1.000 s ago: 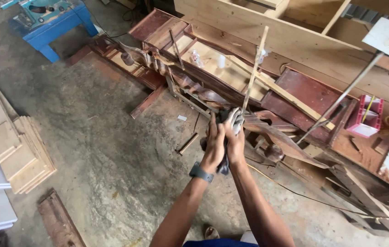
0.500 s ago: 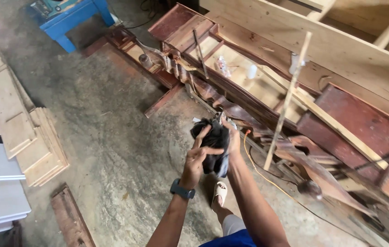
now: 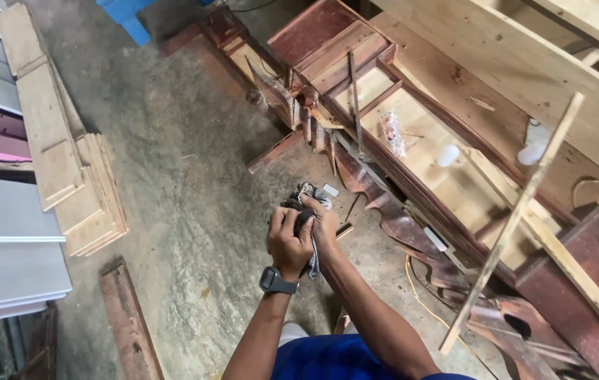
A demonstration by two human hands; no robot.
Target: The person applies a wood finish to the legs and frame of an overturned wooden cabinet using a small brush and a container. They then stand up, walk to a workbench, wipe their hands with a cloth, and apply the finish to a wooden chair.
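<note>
Both hands meet mid-frame over the concrete floor [image 3: 194,190], wrapped around a dark cloth bundle [image 3: 305,211]. Left hand [image 3: 287,241] grips it from the near side, fingers curled, black wristwatch [image 3: 276,281] on that wrist. Right hand [image 3: 324,224] clamps the far side, a grey strip of cloth hanging below. What's inside the bundle: can't tell. Stacked pale wood panels [image 3: 67,169] lie to the left, reddish carved furniture frames [image 3: 384,162] to the right, and a thin wood slat [image 3: 517,218] leans at far right
</note>
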